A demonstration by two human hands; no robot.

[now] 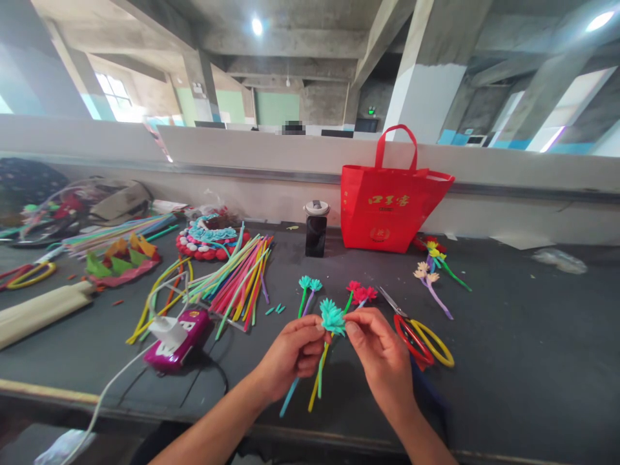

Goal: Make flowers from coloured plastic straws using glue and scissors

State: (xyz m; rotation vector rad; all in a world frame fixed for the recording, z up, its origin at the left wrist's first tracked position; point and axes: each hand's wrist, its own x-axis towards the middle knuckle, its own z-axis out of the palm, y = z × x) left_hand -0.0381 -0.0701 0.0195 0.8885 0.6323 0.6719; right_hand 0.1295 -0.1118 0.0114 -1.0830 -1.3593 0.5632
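Between my two hands is a turquoise pipe-cleaner flower [332, 316] with many pointed petals. My left hand [303, 349] pinches its underside, where yellow, green and blue stems [316, 387] hang down. On the other side, the thumb and forefinger of my right hand [380, 345] close on its right-hand petals. Just beyond lie two smaller turquoise flowers [310, 284] and a pair of red flowers [361, 294], each on pipe-cleaner stems. Scissors [421, 336] with red and yellow handles rest right of my right hand. Short turquoise pieces [276, 310] lie to the left.
A pile of coloured pipe cleaners [237, 278] lies left of centre, near a purple power bank [179, 342] with a white plug and cable. A phone [316, 236] stands upright at the back beside a red bag [394, 206]. More flowers [431, 274] lie at right.
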